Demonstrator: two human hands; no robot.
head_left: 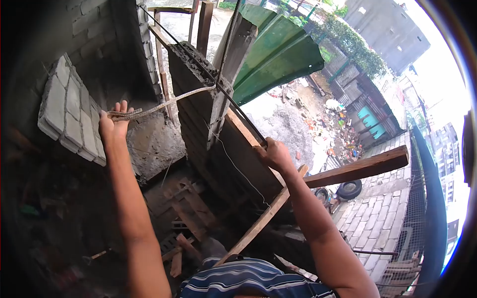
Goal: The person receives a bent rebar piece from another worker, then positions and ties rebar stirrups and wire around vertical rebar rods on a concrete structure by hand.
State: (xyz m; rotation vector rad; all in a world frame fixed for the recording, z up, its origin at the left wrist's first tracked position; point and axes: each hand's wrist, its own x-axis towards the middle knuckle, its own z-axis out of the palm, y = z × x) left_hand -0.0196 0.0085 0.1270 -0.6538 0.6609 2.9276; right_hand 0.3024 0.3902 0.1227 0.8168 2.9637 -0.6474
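Observation:
My left hand [115, 121] is palm up with its fingers partly curled, holding a doubled length of pale rope [164, 104]. The rope runs up and right to a grey concrete-crusted post [229, 79] and meets it near a dark rod. My right hand [276, 155] is closed round that thin dark metal rod [246, 120], which slants down from the upper left past the post. Just below the right hand is the timber-edged top of a dark formwork panel [248, 159]. A loose thin wire [233, 161] hangs against this panel.
A block wall section [74, 107] stands left of my left hand. A wooden beam [357, 168] juts right beneath my right forearm, crossing a slanted timber [263, 223]. Green corrugated sheet [278, 54] rises behind the post. Rubble, a tire [349, 189] and scrap wood [191, 211] lie below.

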